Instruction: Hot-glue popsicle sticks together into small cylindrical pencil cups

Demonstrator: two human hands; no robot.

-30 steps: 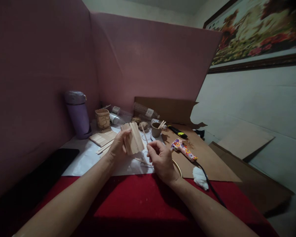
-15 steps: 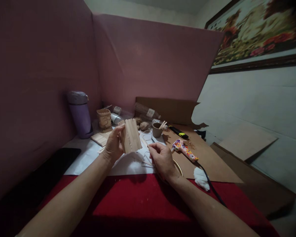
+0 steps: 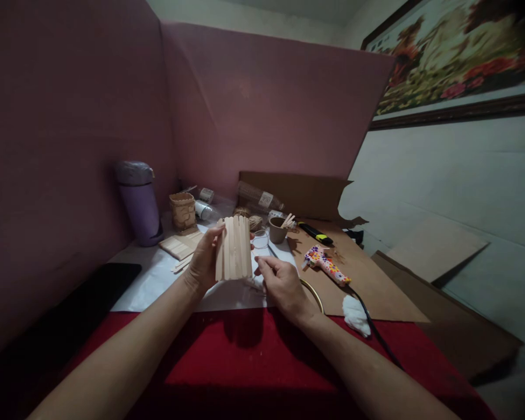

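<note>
My left hand (image 3: 204, 259) holds a panel of craft sticks (image 3: 234, 249) laid side by side, thumb on the near face and fingers behind. A shiny streak, like glue, runs down the middle of the panel. Close to the panel's right edge, my right hand (image 3: 284, 286) is closed in a pinch; what sits between the fingertips is hidden or too small to make out. A gold bangle (image 3: 312, 294) shows by the right wrist. Left of the panel lie another stick panel (image 3: 177, 247) and loose craft sticks (image 3: 182, 265) on white paper (image 3: 153, 286).
A purple tumbler (image 3: 140, 207) and a small woven-looking pot (image 3: 182, 211) stand at left. Behind are clear bottles (image 3: 260, 197), twine balls (image 3: 256, 223) and a brown cup (image 3: 277, 231) with sticks. At right lie a utility knife (image 3: 315, 233), flowered glue gun (image 3: 328, 265) and white wad (image 3: 356, 316).
The panel has turned more upright and faces me, slightly lower. My right hand has moved a little left towards its edge; the stick seen in its fingers before no longer shows clearly.
</note>
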